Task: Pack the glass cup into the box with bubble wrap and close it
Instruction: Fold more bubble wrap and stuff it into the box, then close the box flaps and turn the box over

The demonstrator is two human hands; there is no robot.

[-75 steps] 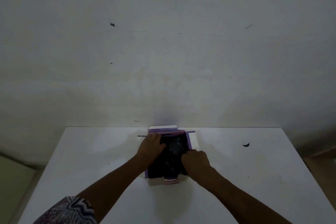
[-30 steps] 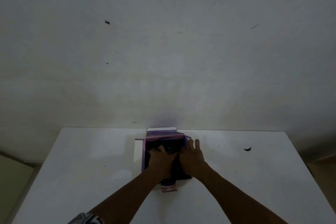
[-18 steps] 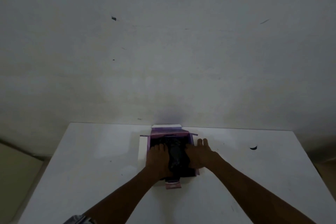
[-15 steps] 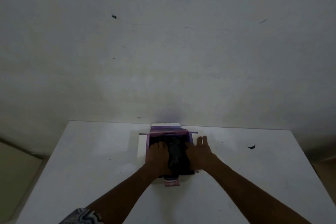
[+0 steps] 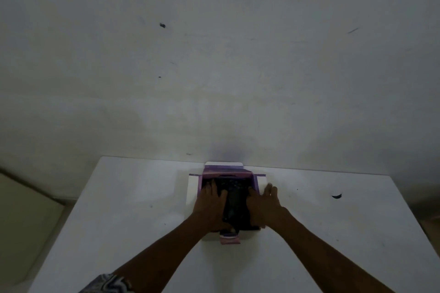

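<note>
A purple and white box (image 5: 227, 170) lies open on the white table (image 5: 119, 209), near its far edge. Its inside is dark, filled with dark bubble wrap (image 5: 234, 194); the glass cup itself cannot be made out in the dim light. My left hand (image 5: 209, 207) lies flat on the left part of the contents, fingers spread. My right hand (image 5: 263, 207) presses flat on the right part, with its outer fingers over the box's right wall. A small purple flap (image 5: 229, 238) sticks out at the near side.
A small dark scrap (image 5: 337, 196) lies on the table to the right. A plain wall (image 5: 214, 66) rises directly behind the table's far edge. A patterned sleeve (image 5: 109, 284) shows at the bottom left.
Both hands went from gripping inside the box to lying flat on the wrap. In the last half second they barely moved.
</note>
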